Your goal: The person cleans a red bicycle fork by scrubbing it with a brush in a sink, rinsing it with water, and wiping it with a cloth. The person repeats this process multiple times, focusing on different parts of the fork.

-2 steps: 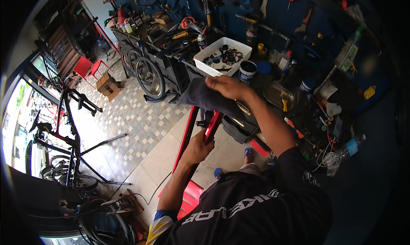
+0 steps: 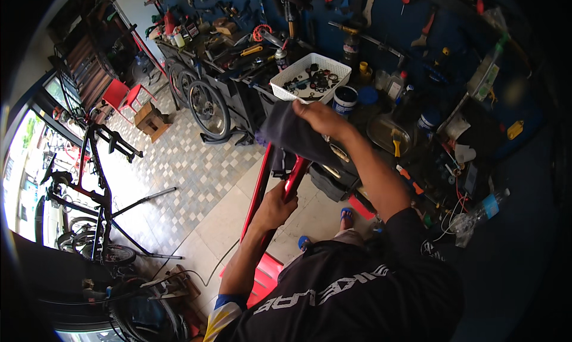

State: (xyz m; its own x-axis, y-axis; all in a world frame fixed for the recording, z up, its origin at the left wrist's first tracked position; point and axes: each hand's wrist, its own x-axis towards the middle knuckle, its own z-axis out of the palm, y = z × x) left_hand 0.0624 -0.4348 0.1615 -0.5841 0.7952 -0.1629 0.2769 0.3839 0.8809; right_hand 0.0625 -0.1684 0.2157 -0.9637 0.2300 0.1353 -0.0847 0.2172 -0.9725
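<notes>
Counts, all placed off the one white basket [image 2: 288, 91].

Hands: two. Left hand [image 2: 276, 208] wrapped tight around one tube of the red frame [image 2: 295, 176]. Right hand [image 2: 322, 120] pinching the dark cloth [image 2: 286, 130]. Red frame: one, two tubes showing, on the person's side of the basket. Cloth: one, between basket and frame, hiding the tubes' upper ends; contact under it can't be seen.

Right of basket: one open tub [image 2: 345, 99] just beside it, one blue lid [image 2: 367, 95], then one metal tray [image 2: 379, 129] with one yellow-handled brush [image 2: 397, 142]. Well right, nearer the person: one clear bottle [image 2: 488, 207], blue label. Basket itself holds many small dark parts, too many to count.

Surface: dark workbench [image 2: 369, 114] under the basket, cluttered both sides. Blue wall [image 2: 330, 44] behind it, tools hung up.

Room: floor [image 2: 220, 223] below the basket, plain pale tile near, patchwork tile further left. Well left of basket: one red chair [image 2: 122, 96], one wooden box [image 2: 150, 120], one dark bicycle frame [image 2: 98, 190] further out.
</notes>
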